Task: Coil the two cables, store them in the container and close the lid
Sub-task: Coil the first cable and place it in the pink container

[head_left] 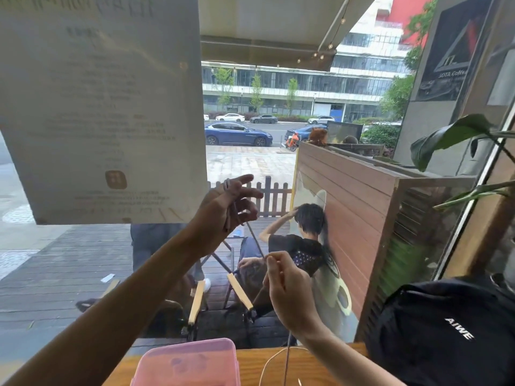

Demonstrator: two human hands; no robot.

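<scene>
The dark cable (252,236) is raised above the tabletop, looped around the fingers of the left hand (223,215), which is lifted with fingers partly spread. From there the cable runs down to the right hand (287,291), which pinches it between thumb and curled fingers, then drops to the wooden tabletop (320,358). A white cable (269,363) lies curved on the tabletop near the front edge, just right of the pink container (189,363), whose lid is on. A black backpack (446,330) rests at the right end, against the window.
</scene>
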